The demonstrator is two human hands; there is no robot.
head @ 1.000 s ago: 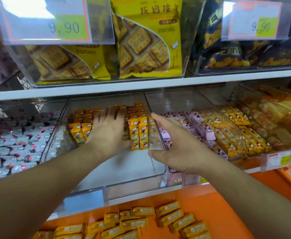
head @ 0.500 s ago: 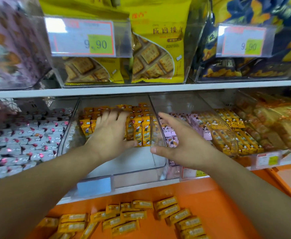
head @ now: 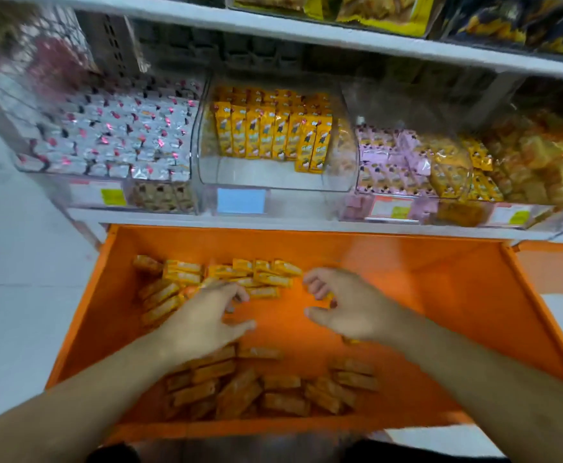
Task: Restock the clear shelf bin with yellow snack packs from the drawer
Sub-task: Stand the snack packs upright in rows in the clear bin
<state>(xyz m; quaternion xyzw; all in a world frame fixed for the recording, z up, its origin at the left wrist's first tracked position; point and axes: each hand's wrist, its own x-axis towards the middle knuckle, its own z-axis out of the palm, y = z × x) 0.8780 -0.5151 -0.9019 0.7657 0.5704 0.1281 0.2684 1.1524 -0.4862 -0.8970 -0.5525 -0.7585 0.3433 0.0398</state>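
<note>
The clear shelf bin (head: 275,182) stands in the middle of the lower shelf. Rows of upright yellow snack packs (head: 270,135) fill its back half, and its front floor is bare. Below it the orange drawer (head: 447,295) is pulled out, with several loose yellow packs (head: 240,392) lying near its front and more packs (head: 220,274) at its back left. My left hand (head: 206,317) hovers over the drawer's left-centre, fingers loosely curled above the back pile. My right hand (head: 348,307) hangs beside it, fingers spread and bent downward. Neither hand visibly holds a pack; the view is blurred.
A bin of silver-and-pink packets (head: 113,135) stands left of the clear bin, and a bin of pink and yellow packs (head: 403,158) stands to its right. A blue label (head: 241,201) sits on the shelf edge. The right half of the drawer floor is bare orange.
Both hands left the clear bin and dropped down over the orange drawer. The view tilted downward, so the drawer now fills the lower frame.
</note>
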